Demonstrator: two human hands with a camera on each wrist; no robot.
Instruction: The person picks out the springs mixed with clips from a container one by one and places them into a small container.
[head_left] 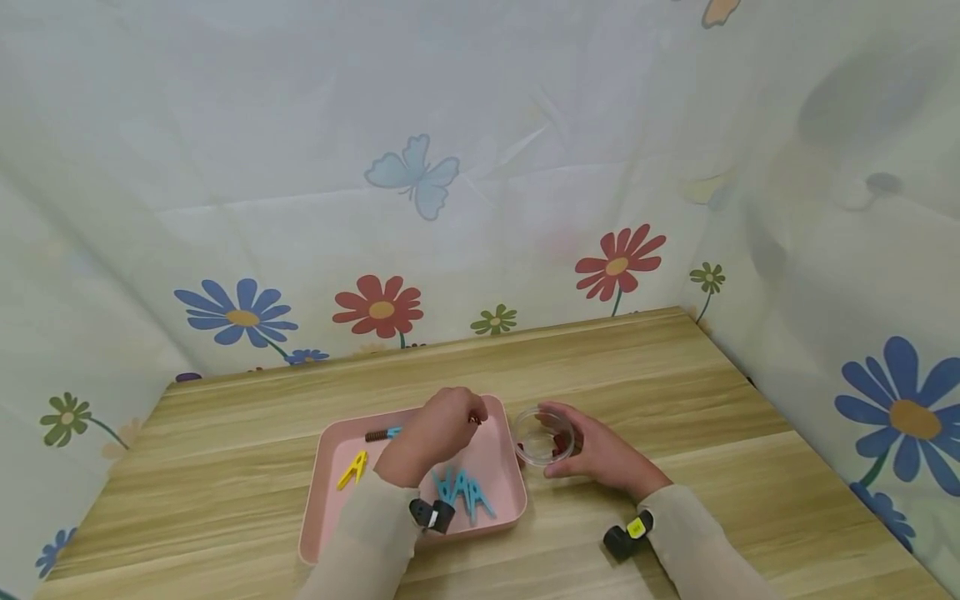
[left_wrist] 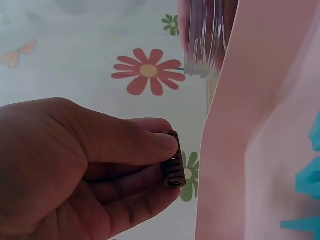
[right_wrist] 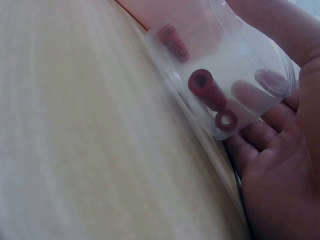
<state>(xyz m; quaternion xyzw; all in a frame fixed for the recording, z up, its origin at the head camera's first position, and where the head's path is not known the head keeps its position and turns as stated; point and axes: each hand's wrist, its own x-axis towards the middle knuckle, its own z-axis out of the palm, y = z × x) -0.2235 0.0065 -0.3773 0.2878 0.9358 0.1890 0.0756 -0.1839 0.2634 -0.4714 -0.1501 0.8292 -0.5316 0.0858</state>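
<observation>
Between thumb and fingers, my left hand [head_left: 441, 423] pinches a dark brown coil spring [left_wrist: 173, 165], held above the right part of the pink tray [head_left: 318, 479]. Beside the tray's right edge, my right hand [head_left: 600, 450] grips a clear round plastic container [head_left: 534, 460], thumb on one side and fingers on the other. Inside it lie red coil springs [right_wrist: 209, 91], seen through the wall in the right wrist view. The container is close to the wooden table's surface; whether it touches is hard to tell.
Several blue clothespins [head_left: 463, 493] lie in the tray's front right. A yellow clothespin [head_left: 352, 470] is at its left, and another brown spring [head_left: 377, 436] lies near the back beside a blue piece. The wooden table [head_left: 600, 367] meets flower-patterned cloth at back and right.
</observation>
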